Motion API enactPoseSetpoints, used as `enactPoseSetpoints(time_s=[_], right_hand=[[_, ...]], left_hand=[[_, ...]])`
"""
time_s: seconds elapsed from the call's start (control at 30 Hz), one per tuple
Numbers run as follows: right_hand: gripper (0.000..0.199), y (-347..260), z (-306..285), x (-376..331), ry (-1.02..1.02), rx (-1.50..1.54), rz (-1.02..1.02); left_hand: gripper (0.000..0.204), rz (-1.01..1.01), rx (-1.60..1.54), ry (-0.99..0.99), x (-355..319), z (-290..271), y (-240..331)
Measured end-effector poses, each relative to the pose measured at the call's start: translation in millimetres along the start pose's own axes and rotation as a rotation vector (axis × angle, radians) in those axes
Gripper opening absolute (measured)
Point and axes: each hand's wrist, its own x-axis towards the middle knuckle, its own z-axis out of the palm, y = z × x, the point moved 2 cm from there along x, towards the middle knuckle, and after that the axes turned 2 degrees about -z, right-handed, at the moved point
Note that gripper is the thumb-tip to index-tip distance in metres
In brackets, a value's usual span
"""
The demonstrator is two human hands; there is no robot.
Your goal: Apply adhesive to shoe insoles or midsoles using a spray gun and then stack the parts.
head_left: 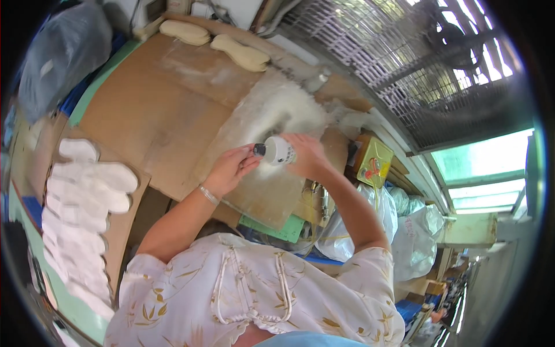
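Note:
My right hand [307, 155] is wrapped round a white bottle [275, 151] with dark print on its side, held tilted toward the left above the work board. At the bottle's left end is a black cap [259, 149]. My left hand [230, 168] has its fingers closed at this cap, with a bracelet on that wrist. Whether the cap is loose from the bottle cannot be made out. Beneath both hands, a whitish, crusted patch [266, 113] covers part of the brown board [156, 110].
Several white sole-shaped pieces [75, 202] overlap in a row at the left. Two cream sole-shaped pieces [240, 52] lie along the board's far edge. A yellow tin [374, 162] and clear plastic bags [416, 237] stand at the right, beneath a window grille [376, 46].

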Motion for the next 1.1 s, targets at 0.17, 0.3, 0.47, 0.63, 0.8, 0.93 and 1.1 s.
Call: enactPoseSetpoints(time_s=[0.17, 0.3, 0.47, 0.63, 0.8, 0.93, 1.1], right_hand=[[0.06, 89.6, 60.7, 4.6, 0.269, 0.975, 0.219], [0.061, 201.6, 89.8, 31.9, 0.613, 1.142, 0.362], [0.061, 332.1, 94.7, 89.1, 0.987, 0.958, 0.52], [0.067, 434.3, 155.2, 137.2, 0.974, 0.792, 0.642], [0.059, 490.1, 218.0, 156.4, 1.006, 0.759, 0.68], [0.057, 492.1, 222.0, 142.0, 0.909, 0.285, 0.85], [0.04, 228.2, 138.2, 142.0, 0.631, 0.545, 0.147]], left_hand=[[0.019, 0.106, 0.077, 0.233, 36.4, -12.4, 8.6], [0.012, 0.173, 0.023, 0.275, 52.9, -34.1, 6.3], [0.013, 0.15, -0.169, 0.458, 41.2, -74.5, 2.5], [0.016, 0.145, -0.17, 0.593, 17.2, -83.0, -9.4], [0.015, 0.032, -0.086, 0.698, 9.1, -81.2, -15.3], [0.017, 0.13, 0.005, 0.6, 15.0, -73.2, -10.9], [0.026, 0.161, 0.015, 0.727, 5.7, -56.9, 7.4]])
